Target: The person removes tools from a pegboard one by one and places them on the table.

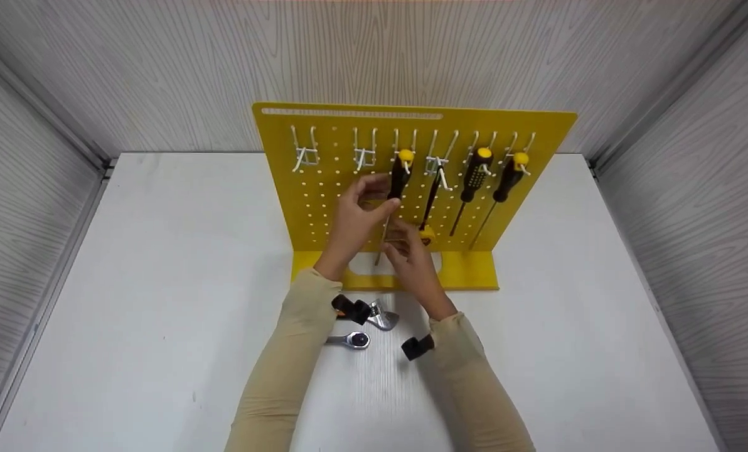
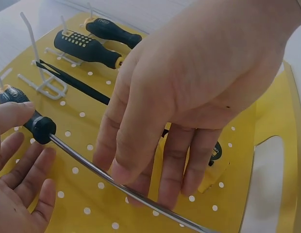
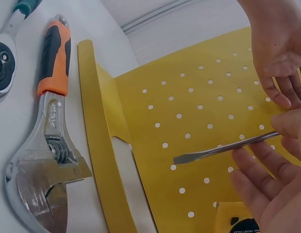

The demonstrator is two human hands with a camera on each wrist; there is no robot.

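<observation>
A slotted screwdriver [image 1: 399,179] with a black handle and yellow end is at the third hook of the yellow pegboard [image 1: 324,220]. My left hand [image 1: 352,223] holds its handle, thumb on the near side; in the left wrist view some left fingers [image 2: 36,170] spread below the handle. My right hand [image 1: 415,257] pinches the steel shaft [image 3: 213,151] between thumb and fingers. The flat tip [image 3: 184,158] points down past the right fingers, in front of the board. The hook's end shows at the handle's yellow top.
Two more screwdrivers [image 1: 476,176] [image 1: 512,177] hang at the right. A yellow tape measure [image 1: 427,235] hangs by a black strap [image 1: 432,198]. Two hooks at the left [image 1: 305,157] [image 1: 364,157] are bare. An adjustable wrench [image 3: 53,145] and a ratchet [image 1: 356,340] lie before the board.
</observation>
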